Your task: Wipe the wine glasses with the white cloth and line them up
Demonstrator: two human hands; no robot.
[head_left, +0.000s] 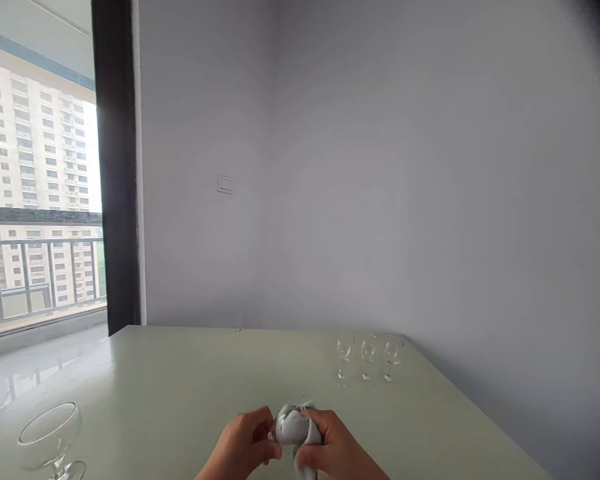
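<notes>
Low in the middle of the head view, my right hand [333, 443] is closed on a light grey cloth [310, 437], its thumb pressing into the folds. Part of the cloth hangs below the fingers. A small clear glass [280, 427] appears to be bunched up in the cloth, which hides most of it. My left hand [247, 440] is closed at the glass's left edge, fingers curled and thumb below. Both hands are just above the table.
Three small stemmed glasses [367, 357] stand in a row at the table's back right. A larger stemmed glass [53, 437] is at the front left. The pale green table [195, 373] meets grey walls behind. A window and railing [45, 273] are at left.
</notes>
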